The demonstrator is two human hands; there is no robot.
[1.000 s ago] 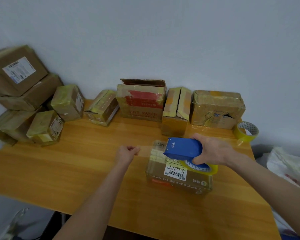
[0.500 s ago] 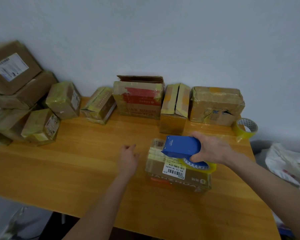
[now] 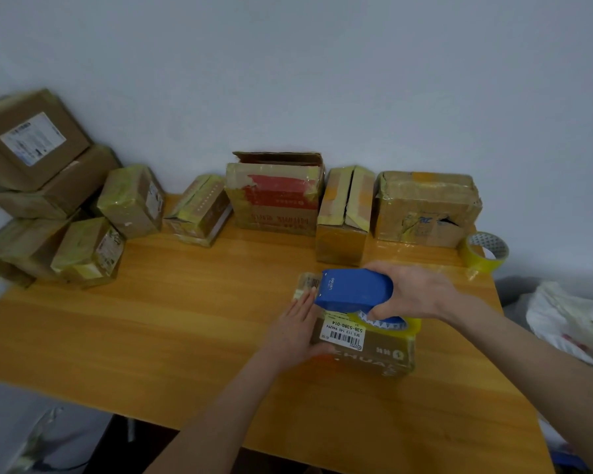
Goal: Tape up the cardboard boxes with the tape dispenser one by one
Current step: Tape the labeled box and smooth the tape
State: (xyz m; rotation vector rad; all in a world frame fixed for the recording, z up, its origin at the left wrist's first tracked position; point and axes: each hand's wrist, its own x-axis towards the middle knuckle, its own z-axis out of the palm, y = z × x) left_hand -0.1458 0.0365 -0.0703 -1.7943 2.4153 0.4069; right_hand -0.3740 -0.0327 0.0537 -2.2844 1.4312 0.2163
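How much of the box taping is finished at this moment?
Done, apparently: the small boxes at the left already wear yellow tape. In hand: the right hand holds the tape dispenser on the front box, which the left hand steadies flat. Left, probably: the red-printed box with its flap up, and the neighbouring box with a gaping seam.

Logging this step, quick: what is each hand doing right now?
Left hand: open, fingers flat against the cardboard box.
Right hand: gripping the blue tape dispenser over that box.
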